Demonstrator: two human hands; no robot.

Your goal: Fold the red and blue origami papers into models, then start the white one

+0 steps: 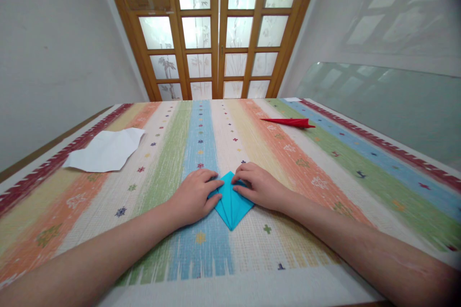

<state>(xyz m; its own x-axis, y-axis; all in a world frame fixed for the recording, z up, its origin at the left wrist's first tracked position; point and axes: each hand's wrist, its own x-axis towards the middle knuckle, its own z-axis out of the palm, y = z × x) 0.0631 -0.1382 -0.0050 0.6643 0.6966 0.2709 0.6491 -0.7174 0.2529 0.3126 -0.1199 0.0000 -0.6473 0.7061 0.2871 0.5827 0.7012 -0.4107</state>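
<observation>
A bright blue sheet of folded paper (230, 208) lies on the striped tablecloth in front of me, shaped like a diamond with creases running to its near point. My left hand (194, 195) is at its left edge, thumb and index finger closed on the paper. On the other side, my right hand (260, 187) has its thumb and fingertips closed at the upper right edge, where a flap is partly hidden under the fingers. The far corner of the paper shows between the two hands.
A creased white sheet of paper (106, 151) lies at the left of the striped tablecloth (173, 153). Toward the back right is a narrow, pointed red folded paper (288, 123). Beyond the table stands a wooden door with glass panes (219, 33), with walls on both sides.
</observation>
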